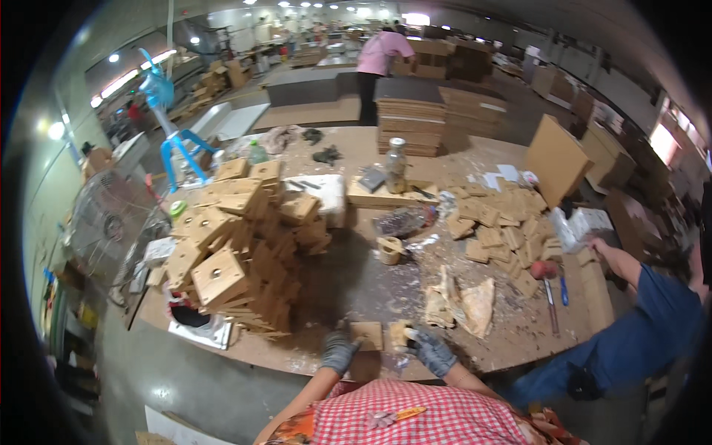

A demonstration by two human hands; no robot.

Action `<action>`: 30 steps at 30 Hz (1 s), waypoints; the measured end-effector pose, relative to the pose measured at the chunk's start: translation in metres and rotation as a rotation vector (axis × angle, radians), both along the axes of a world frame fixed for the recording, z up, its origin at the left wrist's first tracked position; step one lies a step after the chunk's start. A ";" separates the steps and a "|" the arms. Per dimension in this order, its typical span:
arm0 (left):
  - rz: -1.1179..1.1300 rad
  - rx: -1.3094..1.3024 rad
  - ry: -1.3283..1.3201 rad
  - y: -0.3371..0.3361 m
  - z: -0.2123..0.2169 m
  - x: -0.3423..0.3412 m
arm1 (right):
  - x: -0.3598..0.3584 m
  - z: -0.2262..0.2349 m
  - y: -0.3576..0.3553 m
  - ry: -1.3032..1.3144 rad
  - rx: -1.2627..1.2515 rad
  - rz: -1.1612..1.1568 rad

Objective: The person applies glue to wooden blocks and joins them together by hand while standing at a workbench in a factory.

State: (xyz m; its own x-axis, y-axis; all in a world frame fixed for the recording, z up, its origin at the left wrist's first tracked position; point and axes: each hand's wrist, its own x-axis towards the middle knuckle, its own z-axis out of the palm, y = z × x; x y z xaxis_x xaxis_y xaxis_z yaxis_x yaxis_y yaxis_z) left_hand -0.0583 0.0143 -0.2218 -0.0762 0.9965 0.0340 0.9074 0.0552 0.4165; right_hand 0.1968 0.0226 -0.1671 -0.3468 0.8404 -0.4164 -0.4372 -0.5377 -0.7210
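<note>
The landmark here is the big heap of square wooden blocks (241, 248), each with a hole in its face, piled on the left part of the tabletop (348, 285). Toward the near edge of the tabletop, right of the heap's foot, lies a small flat square wooden piece (367, 335). The left hand (339, 351), in a grey glove, rests at the left edge of that piece, its fingers curled against it; whether they truly grip it cannot be told. Just right of the piece, the right hand (432, 351), also grey-gloved, has its fingers closed around a small pale chunk (400, 333). Farther right of the heap lies a crumpled sheet of torn brown paper (463, 300) amid sawdust and scraps, and beyond it a spread of loose flat wooden squares (500, 230). Between the heap and that spread stands a small cup-like container (389, 250). Behind the heap, toward the far side of the tabletop, a glass jar (396, 165) stands on a board. At the right edge, well away from the heap, another person in a blue sleeve (653, 311) reaches a bare hand (593, 246) onto the tabletop. Far beyond the heap, a person in a pink top (380, 59) stands by tall stacks of boards (410, 122).
</note>
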 end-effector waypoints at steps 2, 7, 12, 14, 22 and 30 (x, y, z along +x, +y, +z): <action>-0.047 -0.117 -0.174 -0.002 0.053 0.003 | -0.009 0.006 0.001 0.145 0.015 0.015; -0.205 -0.390 -1.274 -0.015 0.118 0.026 | -0.039 0.058 0.009 -0.007 -0.001 0.215; -0.023 -0.212 -1.337 -0.011 0.098 0.032 | -0.055 0.026 0.024 0.142 0.057 0.245; 0.047 -0.217 -1.365 -0.014 0.097 0.028 | -0.060 0.022 0.022 0.105 0.032 0.216; 0.074 0.217 -1.370 0.011 0.035 0.033 | -0.015 -0.059 0.114 -0.449 0.610 0.134; -0.137 0.222 -0.801 -0.009 0.009 0.028 | -0.021 0.040 0.216 -1.190 1.042 -0.009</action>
State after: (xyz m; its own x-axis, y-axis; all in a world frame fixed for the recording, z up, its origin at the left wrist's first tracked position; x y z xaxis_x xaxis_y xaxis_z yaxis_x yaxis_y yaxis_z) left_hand -0.0305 0.0054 -0.2124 -0.0394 0.9752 0.2180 0.3259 -0.1937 0.9254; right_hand 0.1758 0.2384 -0.1273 -0.2498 0.9200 0.3020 0.6243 0.3914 -0.6760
